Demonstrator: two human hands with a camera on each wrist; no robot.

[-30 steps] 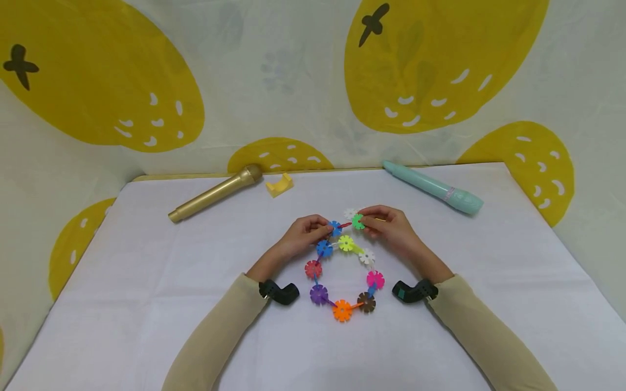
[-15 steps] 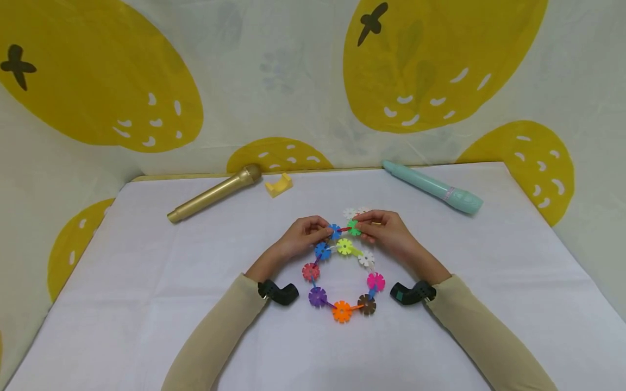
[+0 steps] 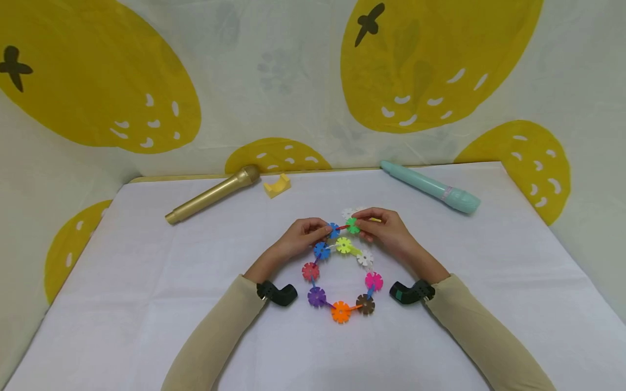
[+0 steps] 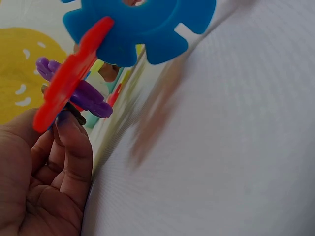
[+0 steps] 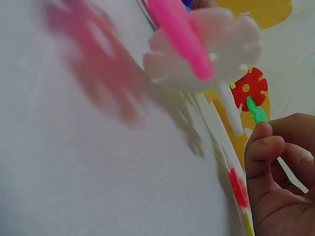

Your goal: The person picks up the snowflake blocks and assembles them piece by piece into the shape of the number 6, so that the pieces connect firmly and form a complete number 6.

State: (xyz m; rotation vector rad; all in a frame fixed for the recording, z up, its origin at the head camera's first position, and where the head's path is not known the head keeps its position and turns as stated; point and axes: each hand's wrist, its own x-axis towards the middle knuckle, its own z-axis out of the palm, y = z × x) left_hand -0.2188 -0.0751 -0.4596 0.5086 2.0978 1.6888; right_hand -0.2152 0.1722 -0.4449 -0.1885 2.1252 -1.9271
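A ring of colourful notched snowflake discs, with an orange disc (image 3: 340,312) at the near side and a purple disc (image 3: 316,297) at the left, lies between the hands. At its far left, my left hand (image 3: 305,238) pinches a small piece beside a blue disc (image 3: 333,230); the left wrist view partly hides what its fingertips hold. My right hand (image 3: 388,231) pinches a green disc (image 3: 352,225) between thumb and fingers. A red disc (image 5: 249,89) joins that green disc and spans toward the blue one. A lime disc (image 3: 344,245) sits just below them.
Behind the right hand lie a white disc (image 3: 347,213) and another partly hidden piece. A gold microphone (image 3: 212,194), a yellow curved block (image 3: 277,185) and a teal microphone (image 3: 430,186) rest near the far edge of the white-covered table (image 3: 122,282).
My right hand has shifted slightly left and nearer, bringing the green disc closer to the blue one. The left hand has barely moved, and both hands keep their pinch.
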